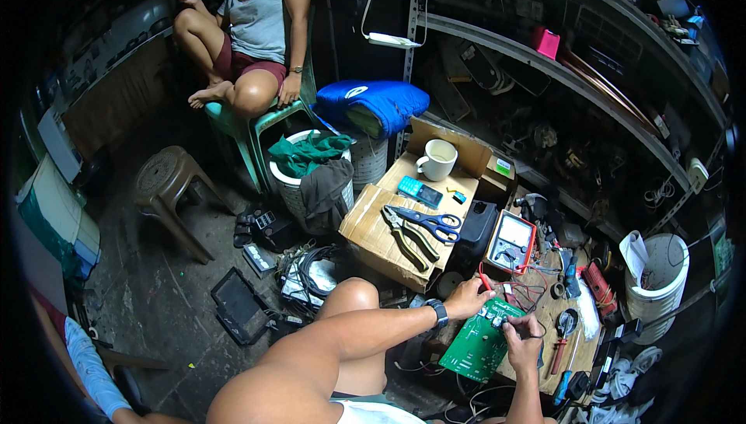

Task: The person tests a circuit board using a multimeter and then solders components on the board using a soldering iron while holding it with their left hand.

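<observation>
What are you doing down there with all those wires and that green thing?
A person sits low on the floor working on a green circuit board. The left hand steadies its top edge, and the right hand presses a thin probe onto it. A multimeter with red leads lies just beyond, and pliers and blue-handled scissors rest on a cardboard box. Another person sits on a green chair, holding a phone.

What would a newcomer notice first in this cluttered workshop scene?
Low and centre, the left hand steadies a green circuit board while the right hand works on its top edge. Above it, blue-handled scissors lie on a cardboard box beside a red-cased multimeter.
</observation>
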A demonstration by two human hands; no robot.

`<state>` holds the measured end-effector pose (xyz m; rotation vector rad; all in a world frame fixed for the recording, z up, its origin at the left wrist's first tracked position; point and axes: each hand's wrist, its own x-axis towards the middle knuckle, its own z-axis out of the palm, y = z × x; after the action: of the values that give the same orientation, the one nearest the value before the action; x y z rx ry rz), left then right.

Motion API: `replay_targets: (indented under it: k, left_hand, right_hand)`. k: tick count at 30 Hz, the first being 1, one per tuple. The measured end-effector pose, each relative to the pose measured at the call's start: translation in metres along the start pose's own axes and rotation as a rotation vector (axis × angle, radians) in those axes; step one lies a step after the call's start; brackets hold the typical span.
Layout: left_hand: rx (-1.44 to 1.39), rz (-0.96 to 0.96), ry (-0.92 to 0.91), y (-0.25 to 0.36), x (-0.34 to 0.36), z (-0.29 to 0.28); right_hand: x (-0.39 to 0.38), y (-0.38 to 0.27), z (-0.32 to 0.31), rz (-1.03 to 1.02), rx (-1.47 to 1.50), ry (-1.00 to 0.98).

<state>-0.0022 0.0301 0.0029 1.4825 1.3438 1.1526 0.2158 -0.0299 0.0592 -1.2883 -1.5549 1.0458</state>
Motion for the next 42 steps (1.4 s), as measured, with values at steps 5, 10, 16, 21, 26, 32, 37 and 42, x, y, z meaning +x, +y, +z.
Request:
replay_targets:
  k: [5, 10, 16, 21, 26, 32, 37, 42]
  left_hand:
    - [-0.022, 0.040, -0.010, 0.004, -0.003, -0.002]
    - [0.049, 0.145, -0.073, 0.013, -0.003, -0.002]
    - [0.114, 0.314, -0.193, 0.014, -0.001, -0.003]
    - [0.168, 0.356, -0.231, 0.006, 0.003, -0.004]
    - [0.198, 0.322, -0.250, -0.002, 0.006, -0.003]
    - [0.188, 0.273, -0.223, 0.000, 0.006, -0.002]
    - [0.178, 0.355, -0.189, -0.002, 0.005, -0.002]
    - [0.156, 0.321, -0.209, 0.010, 0.004, -0.002]
  right_hand:
    - [-0.003, -0.007, 0.008, -0.082, -0.014, 0.062]
    - [-0.003, -0.001, 0.014, -0.100, -0.017, 0.123]
    - [-0.004, 0.025, 0.014, -0.094, -0.024, 0.112]
    - [-0.007, 0.017, 0.019, -0.102, -0.013, 0.104]
    - [-0.006, 0.020, 0.020, -0.090, -0.010, 0.134]
    - [-0.006, 0.015, 0.020, -0.116, -0.036, 0.139]
    - [-0.007, 0.022, 0.020, -0.100, -0.008, 0.118]
    - [-0.011, 0.019, 0.017, -0.094, -0.030, 0.135]
